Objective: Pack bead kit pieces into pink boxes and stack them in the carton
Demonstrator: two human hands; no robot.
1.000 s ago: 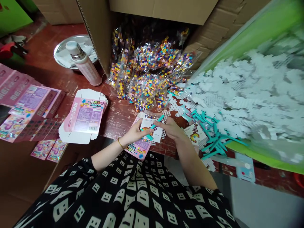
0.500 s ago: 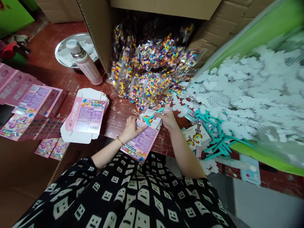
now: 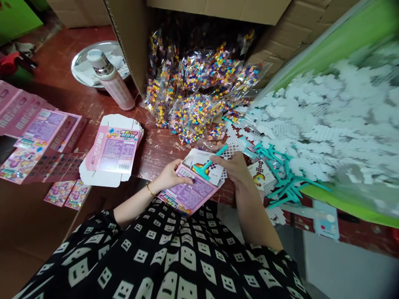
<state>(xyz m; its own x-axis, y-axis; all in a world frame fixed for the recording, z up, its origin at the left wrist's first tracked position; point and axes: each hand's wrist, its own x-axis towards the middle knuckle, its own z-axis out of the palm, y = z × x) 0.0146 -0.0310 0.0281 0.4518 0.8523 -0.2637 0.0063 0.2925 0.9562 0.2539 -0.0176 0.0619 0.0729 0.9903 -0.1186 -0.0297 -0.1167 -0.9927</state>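
My left hand (image 3: 171,177) is closed around the left side of a pink and purple carton (image 3: 191,191), its thumb lying across the printed panel. The carton is tilted above my lap at the table edge. At its far end, my right hand (image 3: 233,167) pinches a teal T-shaped plastic tool (image 3: 204,169) together with a printed pixel-pattern sheet (image 3: 197,157). White grid plates (image 3: 223,176) show under the sheet. The tool's crossbar and the sheet's lower edge meet the carton's end; how far they reach inside is hidden.
Clear bags of colored cubes (image 3: 196,108) spill from a cardboard box ahead. White grid pieces (image 3: 336,124) fill a large bag at right, beside loose teal tools (image 3: 285,178). Flat cartons (image 3: 116,149) lie left, near a bottle (image 3: 115,85) and metal tray (image 3: 76,62).
My right hand has shifted right and nearer to me with the tool and sheet. The carton appears lifted and turned slightly, and my left hand has moved a little nearer.
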